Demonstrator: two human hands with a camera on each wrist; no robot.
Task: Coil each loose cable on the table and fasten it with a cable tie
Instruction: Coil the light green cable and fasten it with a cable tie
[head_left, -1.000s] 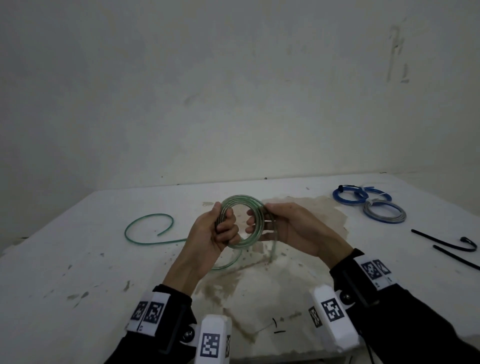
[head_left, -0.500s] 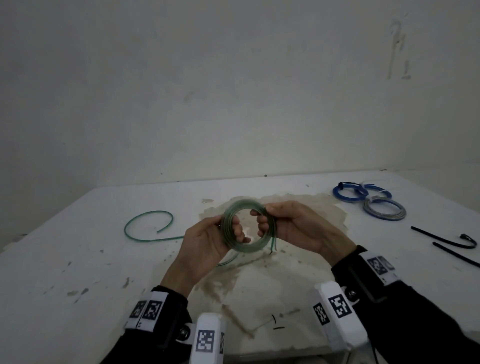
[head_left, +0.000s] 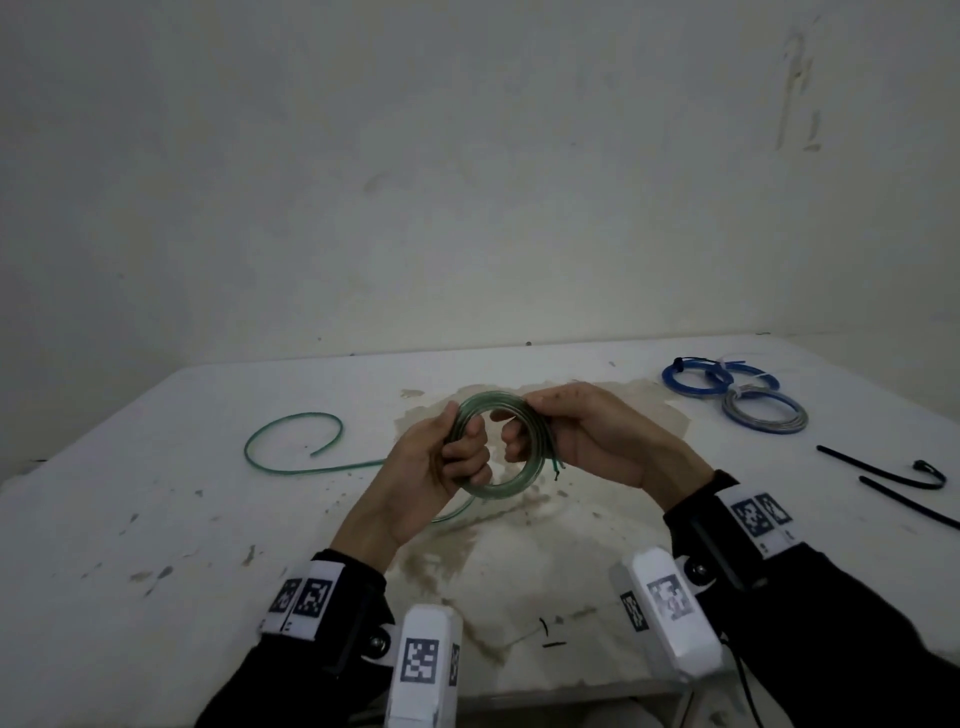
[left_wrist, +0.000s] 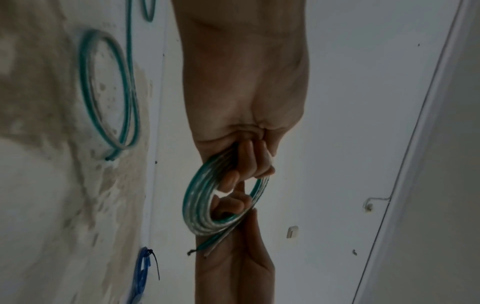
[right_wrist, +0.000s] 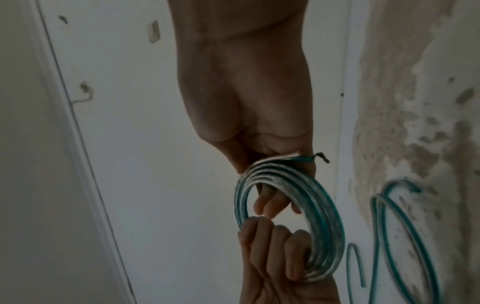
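The green-and-clear plastic cable coil (head_left: 496, 444) is gripped by curled fingers of the left hand (head_left: 439, 467) and right hand (head_left: 582, 434). The loose tail (head_left: 291, 452) trailing on the surface should be wound in evenly, loops kept flat and pinched.

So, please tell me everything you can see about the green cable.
The green cable looks like clear plastic with a green stripe. Most of it is wound into a round coil of several turns, held upright above the table. The left hand grips its left side, the right hand its right side, where a cut end with a dark tip sticks out. The uncoiled tail trails left on the table, ending in a hook-shaped curl. No tie is on it.
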